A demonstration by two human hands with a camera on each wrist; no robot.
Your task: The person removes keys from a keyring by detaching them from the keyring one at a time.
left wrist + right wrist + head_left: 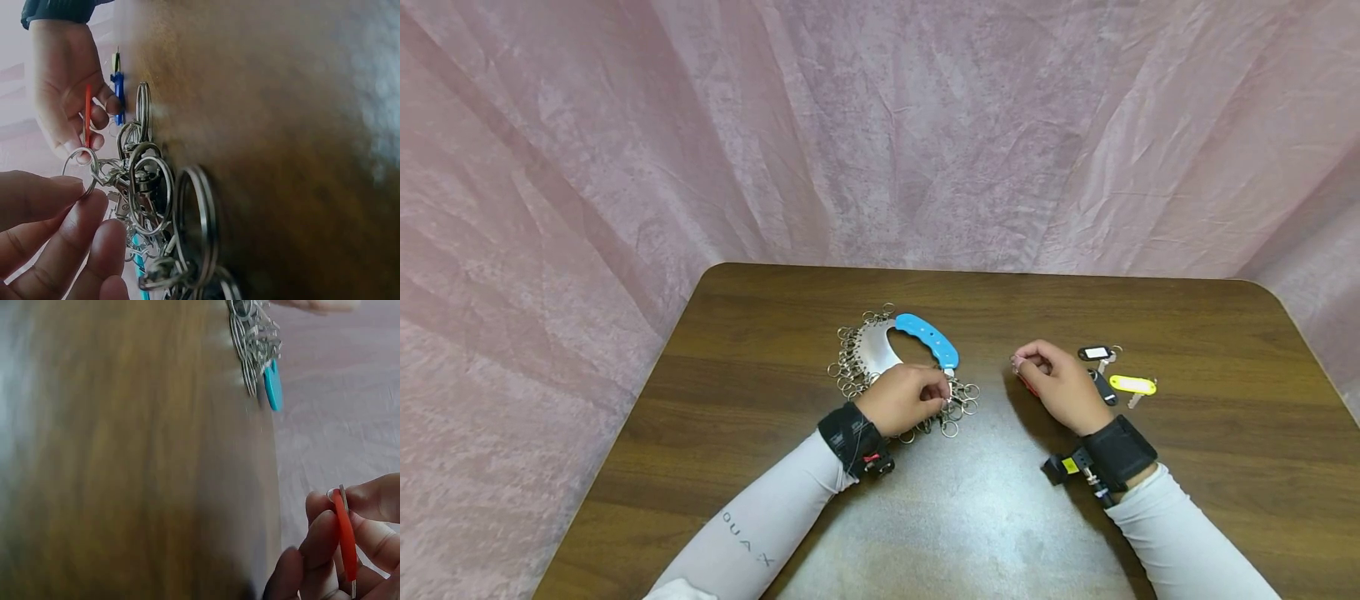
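Observation:
A crescent-shaped metal key holder with a blue handle lies on the table, its curved edge hung with several split rings and clips. My left hand is over its near end, thumb and fingers pinching one split ring raised from the cluster. To the right, my right hand holds a red key tag between thumb and fingers. A thin metal edge shows beside the tag in the right wrist view; the rest is hidden by the fingers. Both hands are apart, with bare tabletop between them.
Right of my right hand lie a black key tag, a dark key tag partly behind the hand, and a yellow key tag with a key. A pink curtain hangs behind the wooden table.

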